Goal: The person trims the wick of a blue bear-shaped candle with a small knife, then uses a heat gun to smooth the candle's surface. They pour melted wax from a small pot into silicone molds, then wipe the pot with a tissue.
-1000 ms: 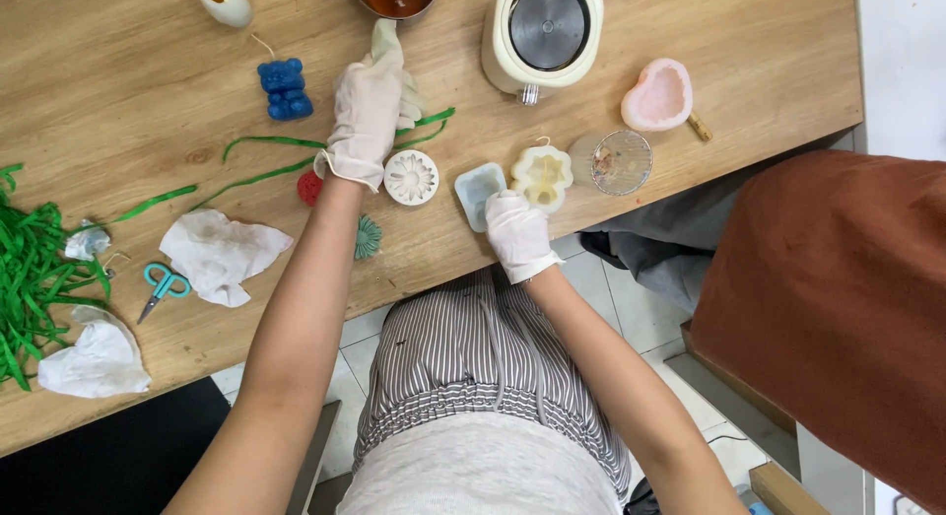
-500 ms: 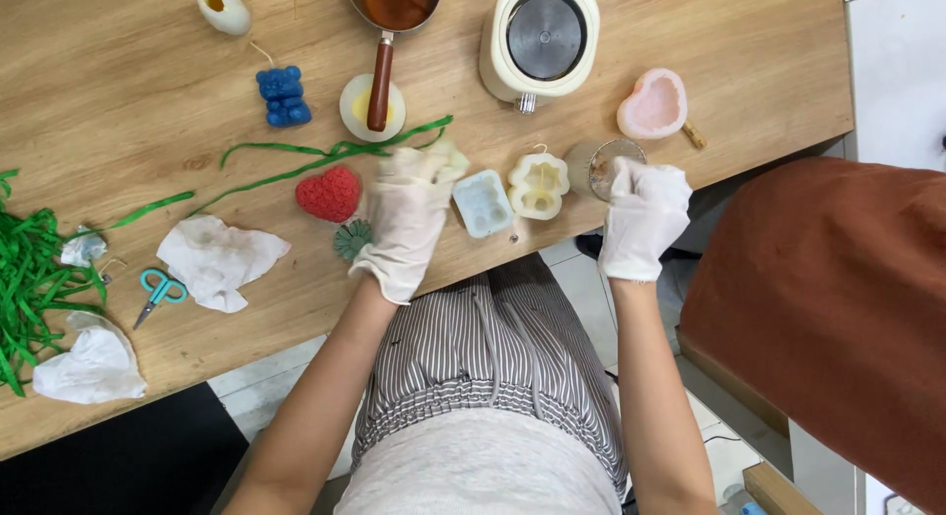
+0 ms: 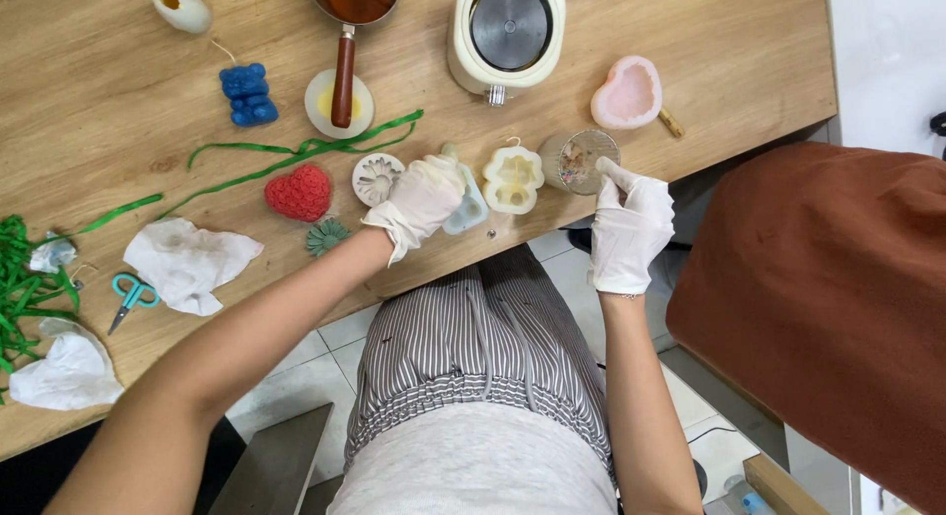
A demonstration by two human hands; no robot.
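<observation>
The gloved left hand (image 3: 426, 198) rests curled over a pale blue mould (image 3: 467, 211) at the table edge, fingers closed loosely on it. The gloved right hand (image 3: 631, 224) pinches the rim of a round clear cup (image 3: 578, 160) between fingertips. Between the two hands sits a cream flower mould (image 3: 512, 179). Left of the left hand lie a white round mould (image 3: 376, 178) and a red heart candle (image 3: 297, 192). Beyond stands a white kettle (image 3: 507, 30).
</observation>
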